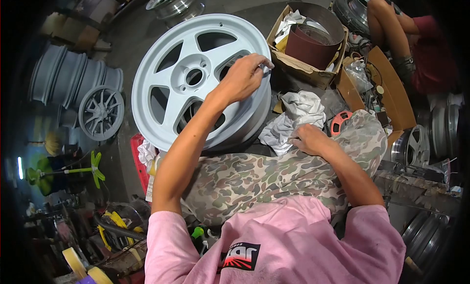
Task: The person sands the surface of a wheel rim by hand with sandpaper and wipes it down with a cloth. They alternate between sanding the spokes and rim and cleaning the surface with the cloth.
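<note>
A pale grey five-spoke wheel (pixel 172 78) leans face-up in front of my knees, its barrel toward the right. My left hand (pixel 242 78) reaches across the spokes to the right side of the lip. Its fingers are bent together at the edge, and I cannot tell what small thing, if any, is under them. Low by my camouflage-clad leg, my right hand (pixel 313 140) has its fingers curled against a crumpled white rag (pixel 298 112). A red-orange curved tool or holder (pixel 340 122) lies just right of the rag.
Beyond the rag stands a cardboard box (pixel 306 68) with a roll of brown abrasive sheet (pixel 313 45). Another open carton (pixel 391 88) holds odds and ends. More wheels (pixel 101 112) stand at left. A green fan (pixel 41 176) is lower left. Another person's arm (pixel 387 27) shows upper right.
</note>
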Demonstrator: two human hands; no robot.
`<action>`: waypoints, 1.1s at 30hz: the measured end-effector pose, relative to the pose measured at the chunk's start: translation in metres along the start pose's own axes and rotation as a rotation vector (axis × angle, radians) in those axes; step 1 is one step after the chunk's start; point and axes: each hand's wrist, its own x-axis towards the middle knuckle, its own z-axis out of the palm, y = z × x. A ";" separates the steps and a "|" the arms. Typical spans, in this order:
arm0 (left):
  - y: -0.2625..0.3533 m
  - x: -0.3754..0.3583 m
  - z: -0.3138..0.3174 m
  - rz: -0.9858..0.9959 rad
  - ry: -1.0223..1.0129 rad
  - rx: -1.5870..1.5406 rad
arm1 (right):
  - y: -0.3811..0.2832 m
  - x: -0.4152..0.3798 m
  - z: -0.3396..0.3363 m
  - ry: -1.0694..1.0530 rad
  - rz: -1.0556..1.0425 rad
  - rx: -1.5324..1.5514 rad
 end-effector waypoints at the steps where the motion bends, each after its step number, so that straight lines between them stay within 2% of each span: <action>1: 0.001 0.001 0.007 0.028 0.039 0.000 | 0.000 0.000 0.000 0.003 0.004 -0.002; 4: -0.014 0.015 0.023 0.095 0.157 0.079 | 0.005 0.000 0.007 0.043 0.008 0.023; 9: -0.038 0.039 0.021 0.071 0.180 -0.008 | 0.014 0.001 0.011 0.032 0.035 -0.022; 11: -0.027 0.034 0.014 -0.165 0.061 -0.133 | 0.014 0.001 0.010 0.047 0.013 -0.018; 12: -0.020 0.028 0.015 -0.169 0.057 -0.134 | 0.014 -0.001 0.011 0.062 -0.008 -0.010; 14: -0.007 0.009 0.018 -0.165 0.073 -0.184 | 0.004 -0.004 0.004 0.039 -0.004 -0.002; 15: -0.010 -0.004 0.029 -0.082 0.115 -0.177 | 0.000 -0.002 0.000 0.026 0.001 -0.002; 18: 0.016 -0.063 0.052 0.043 0.178 -0.006 | -0.004 0.001 0.000 0.058 -0.036 0.021; 21: 0.050 -0.119 0.048 -0.078 0.130 0.191 | -0.003 0.004 0.002 0.054 -0.046 -0.026; 25: 0.055 -0.183 0.022 -0.162 0.132 0.330 | -0.002 0.003 0.005 0.059 -0.044 -0.001; 27: 0.053 -0.209 0.003 -0.210 0.142 0.394 | -0.002 0.004 0.005 -0.002 -0.019 -0.047; 31: 0.049 -0.220 -0.016 -0.299 0.092 0.510 | 0.005 0.005 0.011 0.005 -0.021 -0.056; 33: 0.054 -0.207 -0.005 -0.252 0.131 0.483 | 0.003 0.005 0.008 -0.028 -0.019 -0.039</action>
